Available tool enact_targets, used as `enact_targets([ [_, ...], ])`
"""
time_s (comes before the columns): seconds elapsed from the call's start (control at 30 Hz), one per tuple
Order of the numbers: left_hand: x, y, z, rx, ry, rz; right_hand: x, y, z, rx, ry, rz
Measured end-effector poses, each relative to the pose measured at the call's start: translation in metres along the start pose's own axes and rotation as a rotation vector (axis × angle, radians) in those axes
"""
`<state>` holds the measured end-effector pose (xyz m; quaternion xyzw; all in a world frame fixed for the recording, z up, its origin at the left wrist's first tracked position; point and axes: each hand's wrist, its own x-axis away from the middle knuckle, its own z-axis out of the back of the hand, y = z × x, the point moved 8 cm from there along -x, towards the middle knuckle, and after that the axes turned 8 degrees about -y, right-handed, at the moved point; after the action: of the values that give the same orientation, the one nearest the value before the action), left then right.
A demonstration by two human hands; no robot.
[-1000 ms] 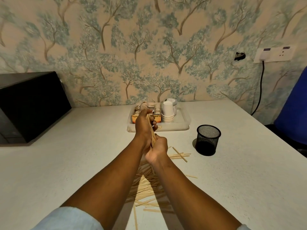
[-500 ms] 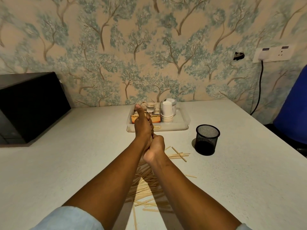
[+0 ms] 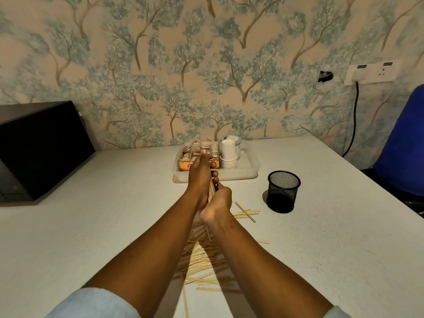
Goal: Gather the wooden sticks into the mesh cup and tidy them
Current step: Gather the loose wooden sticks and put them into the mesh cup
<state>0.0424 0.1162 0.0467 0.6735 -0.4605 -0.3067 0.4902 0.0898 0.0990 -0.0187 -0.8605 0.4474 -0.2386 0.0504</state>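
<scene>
Left hand [image 3: 199, 180] and right hand [image 3: 216, 201] both grip stick bundle [image 3: 211, 191]; mesh cup [image 3: 283, 191] nearby, empty.

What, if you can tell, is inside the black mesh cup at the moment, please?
No sticks rise above the rim of the mesh cup. Its inside looks dark, and the bottom cannot be made out. The loose sticks lie on the table, partly covered by the forearms.

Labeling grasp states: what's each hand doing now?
Left hand: holding the bundle of thin pale wooden sticks.
Right hand: grip closed on the same bundle, lower down.
</scene>
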Motion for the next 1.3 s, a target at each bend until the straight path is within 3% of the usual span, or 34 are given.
enact_targets([
  [0.13, -0.001, 0.000, -0.005, 0.012, 0.002, 0.060, -0.001, -0.003, 0.004, 0.045, 0.030, 0.002],
  [0.27, -0.004, 0.004, -0.008, -0.064, 0.017, 0.003, -0.001, -0.010, 0.007, 0.153, 0.026, 0.015],
  [0.57, -0.018, 0.013, -0.018, -0.331, -0.020, -0.171, 0.004, -0.070, -0.005, 1.040, -0.076, 0.148],
  [0.77, -0.025, 0.003, -0.043, -0.308, -0.111, -0.137, 0.020, -0.107, -0.025, 1.374, -0.222, 0.224],
  [0.87, -0.028, 0.001, -0.066, -0.309, -0.163, -0.127, 0.026, -0.131, -0.030, 1.458, -0.258, 0.310],
  [1.1, -0.036, -0.005, -0.129, -0.149, -0.359, -0.081, 0.020, -0.198, -0.026, 1.541, -0.125, 0.511],
  [1.3, -0.050, -0.010, -0.161, -0.339, -0.375, -0.118, 0.013, -0.238, -0.018, 1.592, -0.060, 0.599],
])
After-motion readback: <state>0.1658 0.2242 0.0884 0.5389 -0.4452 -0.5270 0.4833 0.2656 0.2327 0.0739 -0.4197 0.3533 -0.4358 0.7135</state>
